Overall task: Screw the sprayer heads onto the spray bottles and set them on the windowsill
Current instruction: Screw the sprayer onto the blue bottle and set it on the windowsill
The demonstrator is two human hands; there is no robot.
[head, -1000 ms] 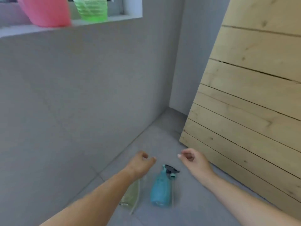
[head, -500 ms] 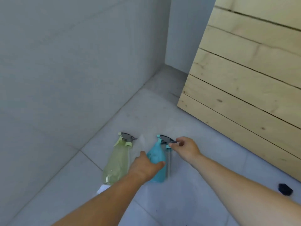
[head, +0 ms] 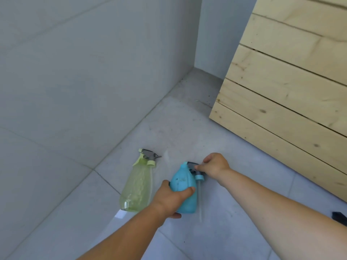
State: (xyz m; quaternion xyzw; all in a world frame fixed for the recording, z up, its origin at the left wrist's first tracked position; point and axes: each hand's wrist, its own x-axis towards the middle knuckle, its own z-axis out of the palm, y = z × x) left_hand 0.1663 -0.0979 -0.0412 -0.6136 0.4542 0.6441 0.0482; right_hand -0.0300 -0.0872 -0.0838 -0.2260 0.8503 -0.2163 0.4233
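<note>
A blue spray bottle point(head: 183, 182) lies on the grey tiled floor, with my left hand point(head: 171, 198) wrapped around its body. My right hand point(head: 213, 166) pinches the grey and blue sprayer head point(head: 196, 173) beside the bottle's neck; its clear tube runs down the bottle's right side. To the left lies a pale green spray bottle point(head: 137, 188) with its own grey sprayer head point(head: 149, 156) resting at its neck. The windowsill is out of view.
A grey wall point(head: 84, 81) rises on the left and meets the floor close to the green bottle. A slatted wooden panel point(head: 293, 87) stands on the right. A small dark object point(head: 339, 217) lies at the right edge.
The view tilted down and the windowsill with its pink and green bottles left the frame. My left hand closed around the blue bottle and my right hand took hold of its sprayer head.
</note>
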